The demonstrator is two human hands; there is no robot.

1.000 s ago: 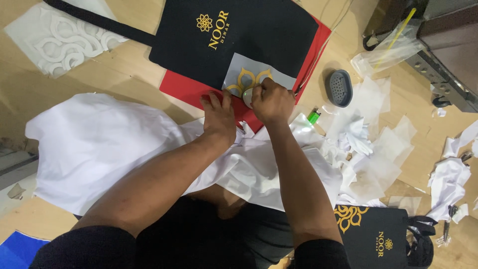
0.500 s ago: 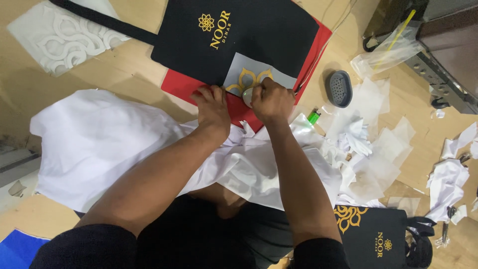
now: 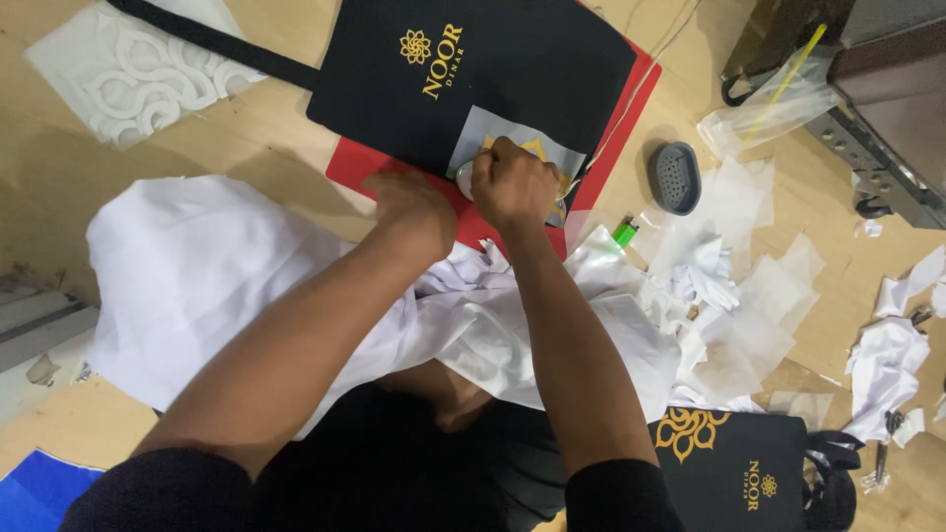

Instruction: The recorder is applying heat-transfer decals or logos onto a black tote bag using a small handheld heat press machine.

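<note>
The black tote bag (image 3: 493, 89) lies flat on a red mat (image 3: 394, 172) on my wooden desk (image 3: 197, 138), with a grey transfer sheet (image 3: 512, 148) bearing a gold motif at its lower edge. I judge the sheet thin, light and prone to sliding, and the bag soft and limp; hold at the sheet's edge and press flat. My right hand (image 3: 512, 182) is fisted on the sheet, closed around a small, mostly hidden rounded tool. My left hand (image 3: 414, 207) rests palm down beside it on the mat, fingers curled, grasping nothing. Both forearms reach forward over a white cloth (image 3: 197, 276). A grey soap dish (image 3: 678, 177) and green lighter (image 3: 625, 231) lie to the right.
</note>
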